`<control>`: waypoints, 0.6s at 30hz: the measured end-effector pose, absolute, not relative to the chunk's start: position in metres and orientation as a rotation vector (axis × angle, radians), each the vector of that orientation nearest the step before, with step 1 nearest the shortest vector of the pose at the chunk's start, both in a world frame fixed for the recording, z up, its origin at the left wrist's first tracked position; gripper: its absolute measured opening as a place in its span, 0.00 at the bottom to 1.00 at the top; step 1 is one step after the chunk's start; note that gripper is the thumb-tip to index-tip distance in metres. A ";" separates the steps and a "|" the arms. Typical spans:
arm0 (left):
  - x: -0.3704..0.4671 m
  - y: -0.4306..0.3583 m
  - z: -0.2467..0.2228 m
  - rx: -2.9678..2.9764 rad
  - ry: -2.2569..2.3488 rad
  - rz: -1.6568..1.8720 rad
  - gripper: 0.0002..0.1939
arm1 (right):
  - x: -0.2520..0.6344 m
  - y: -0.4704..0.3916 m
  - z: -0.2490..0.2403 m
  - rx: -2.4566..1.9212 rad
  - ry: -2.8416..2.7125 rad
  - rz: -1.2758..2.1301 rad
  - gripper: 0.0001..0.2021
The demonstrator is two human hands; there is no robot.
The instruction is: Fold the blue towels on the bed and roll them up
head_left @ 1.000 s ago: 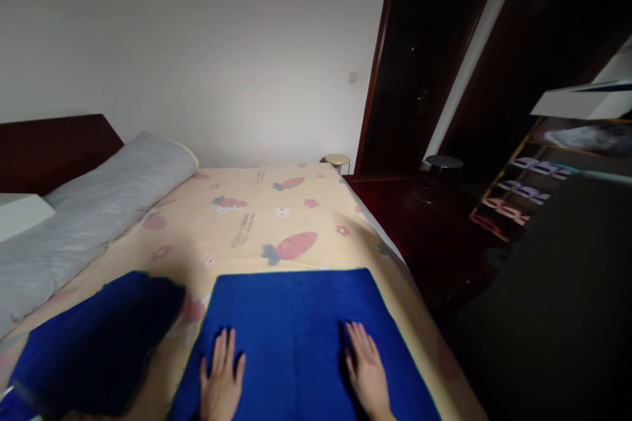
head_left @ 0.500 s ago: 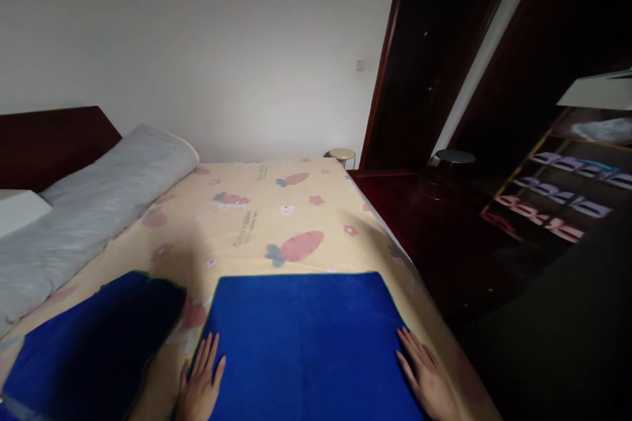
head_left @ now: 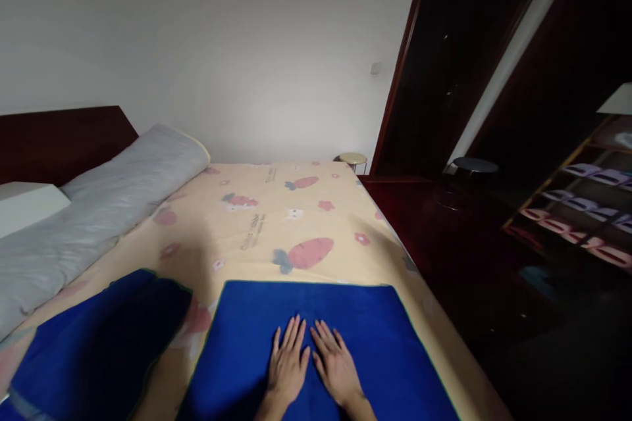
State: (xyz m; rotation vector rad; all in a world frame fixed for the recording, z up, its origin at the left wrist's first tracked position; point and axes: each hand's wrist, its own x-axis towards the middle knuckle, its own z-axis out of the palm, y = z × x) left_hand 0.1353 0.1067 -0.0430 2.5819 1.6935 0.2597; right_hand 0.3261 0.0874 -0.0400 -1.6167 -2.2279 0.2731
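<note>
A blue towel [head_left: 247, 316] with a thin green edge lies spread flat on the bed; its near end runs out of view. Both hands rest on it near the middle, side by side with a small gap between them. My left hand [head_left: 288, 360] lies palm down with fingers stretched out. Palm down as well, my right hand [head_left: 336, 363] has its fingers extended and holds nothing. To the left, a second blue cloth [head_left: 99, 342] with the same green edging lies bunched, partly in dark shadow.
The bed [head_left: 316, 230] has a cream sheet printed with carrots and flowers. A grey pillow [head_left: 133, 191] and a white box [head_left: 29, 207] are at the left by the dark headboard [head_left: 64, 145]. Beyond the bed's right edge stand stools [head_left: 474, 165] and a shoe rack [head_left: 582, 204].
My hands have moved inward from the towel's left and right edges to its middle. The camera view has shifted slightly to the left.
</note>
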 end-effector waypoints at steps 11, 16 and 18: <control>-0.044 0.132 -0.043 2.541 2.247 0.496 0.30 | 0.515 0.036 -0.068 -2.054 -1.865 -0.214 0.31; 0.076 0.136 -0.019 2.714 1.945 0.501 0.30 | 0.385 0.074 -0.044 -1.778 -2.043 -0.181 0.28; 0.124 0.141 -0.019 2.782 1.712 0.432 0.30 | 0.335 0.098 -0.037 -1.643 -2.167 -0.066 0.28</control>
